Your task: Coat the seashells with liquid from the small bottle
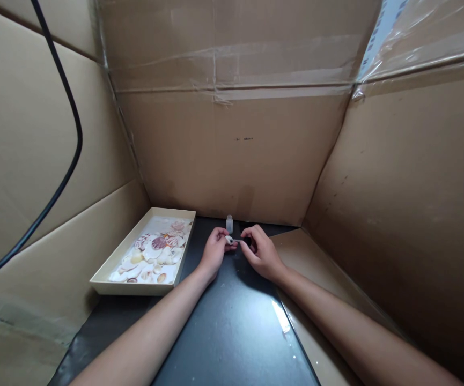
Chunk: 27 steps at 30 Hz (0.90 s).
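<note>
My left hand [214,252] pinches a small white shell [229,240] between its fingertips; a dark spot shows on the shell. Facing it, my right hand [262,252] has its fingers closed round the black cap of a small applicator brush [237,241]. The brush's thin stem points left, and its tip meets or nearly meets the shell; contact is too small to tell. Just behind the hands stands a small clear bottle [229,224], upright and without a visible cap.
A cream tray [135,288] of assorted seashells [159,244] sits on the left of the dark tabletop [232,332]. Cardboard walls [232,155] close in the back and both sides. A flat cardboard sheet [316,268] lies at right. A black cable [76,128] hangs at upper left.
</note>
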{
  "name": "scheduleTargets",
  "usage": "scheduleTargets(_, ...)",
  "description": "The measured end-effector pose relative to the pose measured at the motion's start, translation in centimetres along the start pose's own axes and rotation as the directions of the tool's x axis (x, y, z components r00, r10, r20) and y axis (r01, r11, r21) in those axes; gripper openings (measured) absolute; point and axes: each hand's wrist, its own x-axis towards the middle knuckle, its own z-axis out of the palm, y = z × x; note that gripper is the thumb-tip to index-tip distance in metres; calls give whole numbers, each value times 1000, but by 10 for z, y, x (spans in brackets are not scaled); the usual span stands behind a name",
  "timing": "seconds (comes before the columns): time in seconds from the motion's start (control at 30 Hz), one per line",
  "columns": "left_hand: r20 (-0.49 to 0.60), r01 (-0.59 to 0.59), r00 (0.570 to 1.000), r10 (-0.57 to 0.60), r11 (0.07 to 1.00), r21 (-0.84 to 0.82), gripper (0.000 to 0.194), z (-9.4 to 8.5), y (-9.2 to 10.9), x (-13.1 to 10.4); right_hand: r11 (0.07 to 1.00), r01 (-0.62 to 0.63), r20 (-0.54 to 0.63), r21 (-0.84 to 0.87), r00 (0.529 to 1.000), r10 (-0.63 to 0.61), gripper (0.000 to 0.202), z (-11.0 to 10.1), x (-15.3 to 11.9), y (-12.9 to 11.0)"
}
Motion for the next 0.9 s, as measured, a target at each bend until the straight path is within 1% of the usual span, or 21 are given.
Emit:
scheduleTargets(0.33, 5, -10, 1000, 10, 1000, -1, 13, 0, 0, -1, 1000, 9, -8, 21, 1000, -9, 13, 1, 0, 1)
scheduleTargets(0.47, 2, -22, 1000, 22, 1000, -2, 12, 0, 0, 0, 999, 16, 20, 47, 1000, -17, 13, 1, 0, 1)
scheduleTargets(0.57, -7, -14, 1000, 14, 1000, -1, 12, -1, 0, 0, 999, 27, -9, 47, 1000, -27, 15, 2, 0, 1)
scheduleTargets(0.73, -22, -21, 1000, 21, 1000, 6, 14, -1, 0, 0, 997, 21, 32, 73, 999, -24, 16, 2, 0, 2)
scheduleTargets(0.9, -26, -41, 999, 42, 997, 58, 13, -2, -2, 1, 998, -7, -30, 60, 1000, 9, 12, 3, 0, 4)
